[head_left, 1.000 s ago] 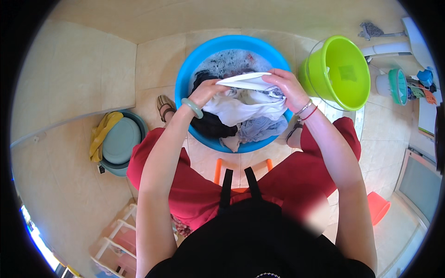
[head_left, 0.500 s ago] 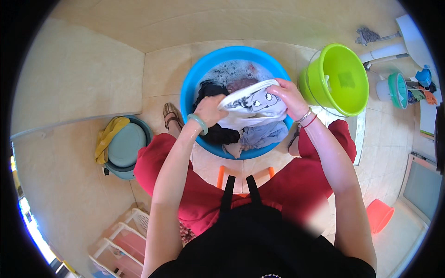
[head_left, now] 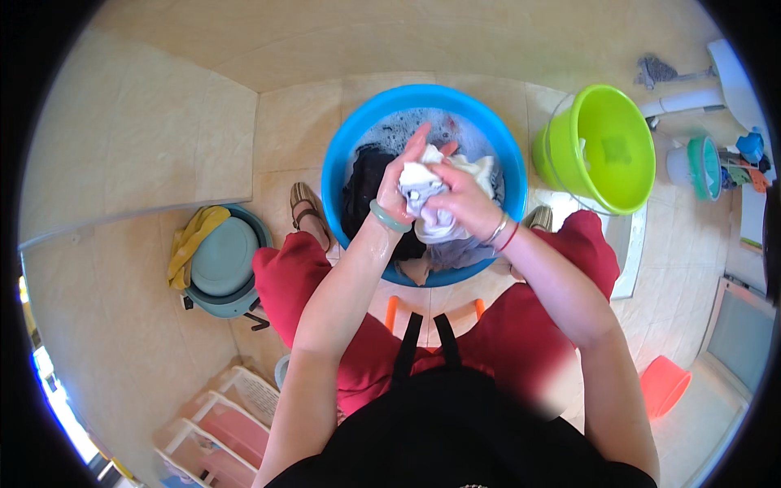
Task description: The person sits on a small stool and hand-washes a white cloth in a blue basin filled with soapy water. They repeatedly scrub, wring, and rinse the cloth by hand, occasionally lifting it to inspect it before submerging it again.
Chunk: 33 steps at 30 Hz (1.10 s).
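Note:
A wet white garment with a dark cartoon print is bunched up between my two hands, above a round blue basin. My left hand, with a pale green bangle at the wrist, cups the cloth against its palm, its fingertips stretched away from me. From the right, my right hand is closed around the bunch and presses it against the left palm. Black clothing lies at the basin's left side, in sudsy water. A grey-blue cloth shows partly beneath my hands.
A lime green bucket with a wire handle stands right of the basin. On the left, a yellow cloth hangs over a grey-green stacked basin. A white rack is at lower left, a coral bin at lower right.
The white garment was spread between my hands; now it is bunched. My hands have come together, the left moving right and the right moving left and nearer to me.

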Each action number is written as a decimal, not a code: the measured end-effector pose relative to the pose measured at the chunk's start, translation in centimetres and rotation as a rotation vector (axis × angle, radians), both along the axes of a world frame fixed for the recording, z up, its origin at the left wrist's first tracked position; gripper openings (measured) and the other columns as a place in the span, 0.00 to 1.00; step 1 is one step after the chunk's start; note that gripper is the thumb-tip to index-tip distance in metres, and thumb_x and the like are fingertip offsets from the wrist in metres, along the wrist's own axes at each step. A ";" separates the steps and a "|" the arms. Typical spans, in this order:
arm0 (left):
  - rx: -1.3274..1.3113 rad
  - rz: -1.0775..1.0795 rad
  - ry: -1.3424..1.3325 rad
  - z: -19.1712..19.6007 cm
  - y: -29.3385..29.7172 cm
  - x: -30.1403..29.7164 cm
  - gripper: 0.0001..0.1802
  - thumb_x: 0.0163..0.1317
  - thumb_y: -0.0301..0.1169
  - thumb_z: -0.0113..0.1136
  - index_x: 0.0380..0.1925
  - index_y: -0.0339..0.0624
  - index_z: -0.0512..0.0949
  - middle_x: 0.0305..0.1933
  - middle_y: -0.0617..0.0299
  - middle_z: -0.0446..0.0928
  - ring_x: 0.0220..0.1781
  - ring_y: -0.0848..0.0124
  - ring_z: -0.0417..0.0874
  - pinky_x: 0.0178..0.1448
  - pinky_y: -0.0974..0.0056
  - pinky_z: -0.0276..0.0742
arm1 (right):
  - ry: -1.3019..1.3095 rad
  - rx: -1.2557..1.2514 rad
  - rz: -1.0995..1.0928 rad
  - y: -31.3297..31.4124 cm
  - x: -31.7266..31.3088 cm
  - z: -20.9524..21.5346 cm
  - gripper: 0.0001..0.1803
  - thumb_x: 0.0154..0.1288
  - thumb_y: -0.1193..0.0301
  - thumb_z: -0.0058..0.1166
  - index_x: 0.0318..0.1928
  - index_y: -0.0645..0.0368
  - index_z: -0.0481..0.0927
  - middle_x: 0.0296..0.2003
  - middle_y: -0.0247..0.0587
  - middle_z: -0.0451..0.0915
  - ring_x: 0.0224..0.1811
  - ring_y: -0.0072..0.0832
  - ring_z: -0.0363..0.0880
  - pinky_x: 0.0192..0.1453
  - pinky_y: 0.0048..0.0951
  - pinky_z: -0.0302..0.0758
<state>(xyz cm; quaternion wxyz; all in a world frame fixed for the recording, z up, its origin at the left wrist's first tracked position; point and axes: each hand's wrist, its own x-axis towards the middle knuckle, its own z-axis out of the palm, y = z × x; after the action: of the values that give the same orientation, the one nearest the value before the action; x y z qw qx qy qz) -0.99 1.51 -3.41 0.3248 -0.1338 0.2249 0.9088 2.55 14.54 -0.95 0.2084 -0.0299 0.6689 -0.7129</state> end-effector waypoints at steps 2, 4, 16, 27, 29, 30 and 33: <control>-0.016 -0.017 -0.006 -0.7 0.0 -0.6 0.24 0.68 0.51 0.45 0.53 0.47 0.69 0.40 0.53 0.77 0.40 0.62 0.81 0.46 0.58 0.79 | -0.211 -0.294 0.010 1.1 -0.4 0.2 0.23 0.50 0.78 0.56 0.50 0.62 0.75 0.43 0.39 0.76 0.42 0.23 0.77 0.47 0.24 0.74; -0.227 0.090 -0.082 0.4 0.7 -1.6 0.28 0.67 0.57 0.41 0.45 0.43 0.71 0.30 0.60 0.77 0.29 0.67 0.80 0.34 0.64 0.78 | -0.043 -0.239 -0.133 0.5 -0.3 2.6 0.18 0.51 0.75 0.59 0.45 0.59 0.77 0.42 0.42 0.76 0.38 0.26 0.79 0.43 0.23 0.74; -0.566 0.328 -0.220 -1.9 4.7 1.4 0.15 0.68 0.39 0.44 0.25 0.45 0.71 0.27 0.66 0.71 0.33 0.73 0.73 0.40 0.64 0.70 | 0.580 0.920 -0.302 0.8 -3.9 -2.6 0.11 0.67 0.66 0.44 0.30 0.56 0.76 0.22 0.44 0.77 0.25 0.37 0.80 0.25 0.36 0.76; -0.329 0.186 -0.094 -3.1 0.3 -1.2 0.21 0.67 0.38 0.43 0.13 0.52 0.60 0.13 0.66 0.58 0.17 0.71 0.61 0.23 0.66 0.63 | 0.902 0.827 -0.139 -3.1 1.0 0.2 0.10 0.63 0.68 0.47 0.28 0.59 0.75 0.16 0.44 0.74 0.17 0.37 0.78 0.19 0.35 0.74; -0.537 0.342 -0.153 -4.1 2.2 0.2 0.16 0.67 0.36 0.45 0.18 0.50 0.64 0.18 0.70 0.61 0.21 0.73 0.65 0.28 0.65 0.65 | 0.705 0.987 -0.150 -1.3 -1.8 -1.5 0.13 0.66 0.66 0.45 0.25 0.59 0.75 0.16 0.47 0.75 0.18 0.40 0.79 0.22 0.38 0.76; -0.506 0.335 -0.176 -2.6 3.4 0.5 0.15 0.67 0.35 0.46 0.19 0.50 0.64 0.19 0.70 0.62 0.23 0.75 0.66 0.29 0.65 0.66 | 0.620 1.030 -0.208 0.4 -2.8 -3.7 0.13 0.66 0.66 0.45 0.27 0.59 0.75 0.16 0.47 0.74 0.19 0.41 0.79 0.22 0.39 0.76; -0.486 0.359 -0.217 -0.9 3.7 1.0 0.17 0.64 0.31 0.48 0.15 0.50 0.62 0.18 0.72 0.60 0.22 0.78 0.63 0.28 0.67 0.61 | 0.505 1.042 -0.243 0.5 -3.3 -4.5 0.13 0.67 0.64 0.44 0.32 0.59 0.75 0.23 0.50 0.78 0.22 0.46 0.78 0.25 0.42 0.76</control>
<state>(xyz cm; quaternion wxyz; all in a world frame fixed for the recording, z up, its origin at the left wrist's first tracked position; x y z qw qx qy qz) 0.04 5.23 -4.28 0.1398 -0.3413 0.3724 0.8516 -0.73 15.07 -5.48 -0.0532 -0.0155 0.9584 -0.2799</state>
